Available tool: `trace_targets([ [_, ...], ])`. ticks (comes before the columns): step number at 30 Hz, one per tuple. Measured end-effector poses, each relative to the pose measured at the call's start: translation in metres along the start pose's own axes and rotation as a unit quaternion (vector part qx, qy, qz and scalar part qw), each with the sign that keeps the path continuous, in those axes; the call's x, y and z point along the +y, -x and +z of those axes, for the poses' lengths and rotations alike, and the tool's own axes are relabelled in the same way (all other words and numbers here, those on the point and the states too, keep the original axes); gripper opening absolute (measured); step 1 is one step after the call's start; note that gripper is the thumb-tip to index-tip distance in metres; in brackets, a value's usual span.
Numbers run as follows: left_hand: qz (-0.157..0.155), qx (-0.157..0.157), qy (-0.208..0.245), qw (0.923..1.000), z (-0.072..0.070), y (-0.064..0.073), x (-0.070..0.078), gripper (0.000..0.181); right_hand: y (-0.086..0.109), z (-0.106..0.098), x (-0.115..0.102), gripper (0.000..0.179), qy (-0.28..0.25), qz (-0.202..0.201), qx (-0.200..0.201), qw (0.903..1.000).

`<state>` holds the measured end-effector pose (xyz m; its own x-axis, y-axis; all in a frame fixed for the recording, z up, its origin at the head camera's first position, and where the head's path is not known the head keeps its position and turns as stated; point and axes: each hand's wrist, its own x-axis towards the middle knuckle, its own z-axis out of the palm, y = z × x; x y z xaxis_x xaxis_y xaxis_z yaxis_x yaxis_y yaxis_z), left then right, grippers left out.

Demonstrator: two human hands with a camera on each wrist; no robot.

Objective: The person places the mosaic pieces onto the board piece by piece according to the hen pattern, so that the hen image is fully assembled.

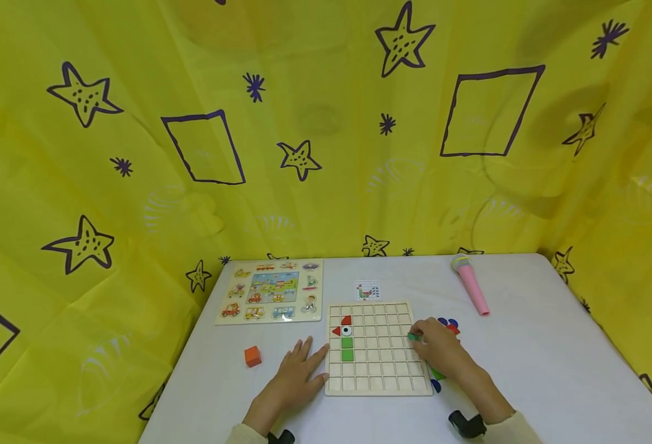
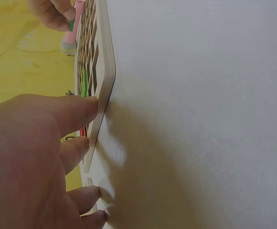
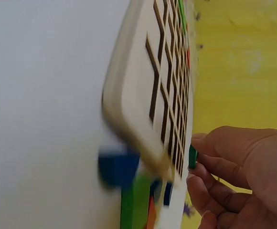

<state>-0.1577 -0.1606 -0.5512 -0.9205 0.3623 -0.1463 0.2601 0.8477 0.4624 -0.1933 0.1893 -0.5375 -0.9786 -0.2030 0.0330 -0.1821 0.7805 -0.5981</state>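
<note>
A wooden grid board (image 1: 378,370) lies in front of me, with two green square tiles (image 1: 347,349), two red pieces (image 1: 346,320) and a white eye tile (image 1: 346,331) set in its left columns. My right hand (image 1: 439,346) pinches a small green tile (image 3: 192,156) between thumb and fingertips, over the board's right edge. My left hand (image 1: 297,377) lies with fingers spread, its thumb and a fingertip touching the board's left edge in the left wrist view. Beside the board, partly hidden under my right hand, are loose blue pieces (image 1: 436,386), green and red ones.
Behind the board lies a small pattern card (image 1: 367,290) showing a rooster. A picture puzzle board (image 1: 232,280) sits at the back left, an orange cube (image 1: 252,356) in front of it. A pink toy microphone (image 1: 474,290) lies at the back right.
</note>
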Motion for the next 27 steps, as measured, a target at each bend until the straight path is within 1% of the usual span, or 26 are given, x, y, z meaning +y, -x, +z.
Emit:
trace_targets([
  [4,0.001,-0.003,-0.005,1.0,-0.001,0.0,0.0,0.063,-0.002,0.019,-0.026,0.019,-0.019,0.011,-0.022,0.9995],
  [7,0.001,-0.004,-0.009,0.9999,-0.001,0.0,0.0,0.063,-0.003,0.035,-0.046,0.02,-0.018,-0.009,-0.039,0.999],
  [10,0.002,-0.004,-0.009,0.9999,0.0,-0.001,-0.001,0.063,-0.002,0.049,-0.064,0.02,-0.009,-0.057,-0.047,0.9972],
  [14,0.002,-0.002,-0.003,1.0,0.001,-0.001,-0.003,0.063,0.0,0.065,-0.081,0.015,0.015,-0.128,-0.04,0.9909],
  [17,0.004,-0.001,0.0,1.0,0.001,-0.002,-0.003,0.063,0.001,0.075,-0.087,0.013,0.027,-0.162,-0.034,0.9858],
  [19,0.005,-0.001,0.0,1.0,0.001,-0.002,-0.003,0.063,0.0,0.079,-0.089,0.012,0.031,-0.174,-0.034,0.9836],
  [27,0.008,-0.001,-0.002,1.0,0.001,-0.003,-0.004,0.063,0.0,0.082,-0.089,0.012,0.052,-0.187,-0.03,0.9806],
])
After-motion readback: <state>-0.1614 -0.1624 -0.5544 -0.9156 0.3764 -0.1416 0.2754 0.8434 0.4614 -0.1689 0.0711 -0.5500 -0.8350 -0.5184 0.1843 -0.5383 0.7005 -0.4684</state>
